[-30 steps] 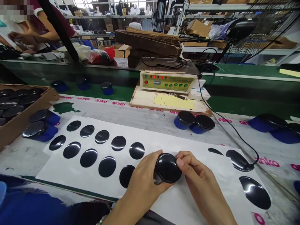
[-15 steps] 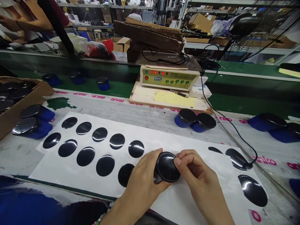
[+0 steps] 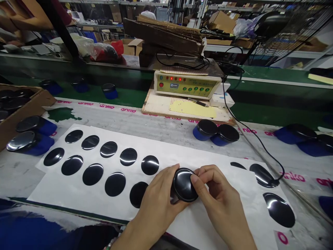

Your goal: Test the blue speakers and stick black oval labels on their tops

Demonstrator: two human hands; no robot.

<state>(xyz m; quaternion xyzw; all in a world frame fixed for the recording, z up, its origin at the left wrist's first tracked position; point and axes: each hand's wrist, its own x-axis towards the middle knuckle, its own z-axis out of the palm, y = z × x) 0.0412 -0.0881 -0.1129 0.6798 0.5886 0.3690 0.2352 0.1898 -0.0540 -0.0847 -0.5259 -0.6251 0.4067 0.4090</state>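
Note:
My left hand [image 3: 158, 194] is wrapped around the side of a round black-topped piece [image 3: 184, 185], its glossy face tilted up toward me. My right hand [image 3: 218, 194] is closed at the piece's right rim, the thumb pressed on the edge of the black face. Whether the right fingers pinch a film edge there is hidden. Beneath both hands lies a white backing sheet [image 3: 85, 198] with rows of round black stickers [image 3: 115, 184]. Another sheet to the right carries more black stickers [image 3: 279, 209].
Two blue cylinders with black tops [image 3: 225, 134] stand beyond my hands; others are at the left, right and back. A control box [image 3: 187, 85] with lit red lamps sits on a board. A black cable [image 3: 256, 139] crosses the right side. A cardboard box [image 3: 31, 107] is at left.
The view has shifted slightly. My right thumb has slid a little inward over the rim of the black face; my left hand keeps the same hold.

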